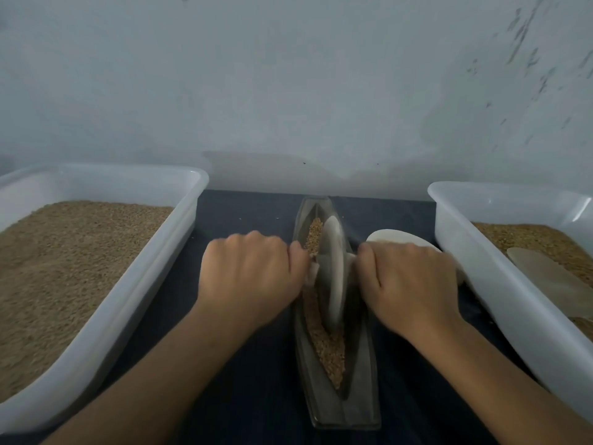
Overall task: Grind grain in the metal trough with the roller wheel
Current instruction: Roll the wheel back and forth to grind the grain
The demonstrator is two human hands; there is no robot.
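- The left hand [250,274] is seen knuckles up, fingers curled round the wheel's handle on the left side of the trough [340,403].
- The right hand [410,284] is likewise curled round the handle on the right side.
- One roller wheel [333,274] is held upright between both hands, its rim set in the grain [327,345] near the trough's middle.
- One narrow metal trough is laid lengthwise on a dark cloth [250,216].
- Two white plastic tubs are counted, the left tub [106,316] and the right tub [481,252], each holding grain.
- One white oval object [394,237] is noted just beyond the right hand; its kind cannot be told.
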